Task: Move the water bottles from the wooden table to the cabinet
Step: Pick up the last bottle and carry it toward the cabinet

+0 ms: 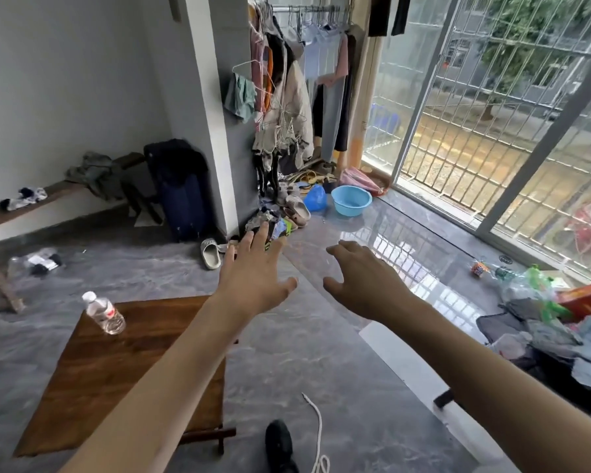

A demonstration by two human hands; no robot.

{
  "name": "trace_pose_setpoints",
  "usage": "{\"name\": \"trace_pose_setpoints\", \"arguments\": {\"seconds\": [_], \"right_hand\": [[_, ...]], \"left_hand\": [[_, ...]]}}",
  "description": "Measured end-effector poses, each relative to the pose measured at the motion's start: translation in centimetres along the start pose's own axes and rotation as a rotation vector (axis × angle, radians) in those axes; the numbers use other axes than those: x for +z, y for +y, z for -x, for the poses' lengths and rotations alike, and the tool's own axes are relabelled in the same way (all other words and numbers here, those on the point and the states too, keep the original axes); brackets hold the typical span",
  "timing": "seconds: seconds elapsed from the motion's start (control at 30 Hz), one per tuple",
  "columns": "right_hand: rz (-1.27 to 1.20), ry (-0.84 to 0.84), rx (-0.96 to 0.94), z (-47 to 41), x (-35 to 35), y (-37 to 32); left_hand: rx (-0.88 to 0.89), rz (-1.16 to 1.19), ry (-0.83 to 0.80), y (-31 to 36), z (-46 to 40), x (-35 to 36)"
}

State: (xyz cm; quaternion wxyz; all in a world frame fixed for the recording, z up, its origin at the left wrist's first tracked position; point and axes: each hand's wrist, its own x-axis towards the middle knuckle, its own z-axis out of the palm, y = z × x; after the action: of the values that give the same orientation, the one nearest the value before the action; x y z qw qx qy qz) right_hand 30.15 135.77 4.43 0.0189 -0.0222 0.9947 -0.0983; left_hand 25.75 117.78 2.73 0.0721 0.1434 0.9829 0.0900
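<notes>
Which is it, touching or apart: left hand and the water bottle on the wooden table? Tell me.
Apart. The head view shows the left hand open in mid-air, with bare tabletop between it and the water bottle.

No words or numbers can be read anywhere. The bottle (103, 313) at the lower left of the frame has a white label with a red mark, but the mark is too blurry to read. The small can (478, 269) at the right has colored print, too tiny to make out.
</notes>
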Motion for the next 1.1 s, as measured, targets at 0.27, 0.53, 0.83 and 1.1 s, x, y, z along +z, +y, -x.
{"name": "trace_pose_setpoints", "arguments": {"seconds": [0.27, 0.53, 0.83, 1.1], "right_hand": [[0.050, 0.013, -0.105, -13.5, -2.1, 0.6], [0.046, -0.030, -0.194, -25.3, -0.9, -1.1], [0.037, -0.149, -0.434, -34.2, 2.6, -7.7], [0.048, -0.253, -0.680, -41.9, 4.1, -12.6]], "left_hand": [[-0.070, 0.077, 0.048, -3.0, -11.2, -1.9], [-0.188, 0.099, 0.105, -7.9, -19.7, -3.0], [-0.426, 0.087, 0.043, -15.3, -20.3, -2.4], [-0.685, 0.091, 0.035, -20.1, -22.6, -3.0]]}}
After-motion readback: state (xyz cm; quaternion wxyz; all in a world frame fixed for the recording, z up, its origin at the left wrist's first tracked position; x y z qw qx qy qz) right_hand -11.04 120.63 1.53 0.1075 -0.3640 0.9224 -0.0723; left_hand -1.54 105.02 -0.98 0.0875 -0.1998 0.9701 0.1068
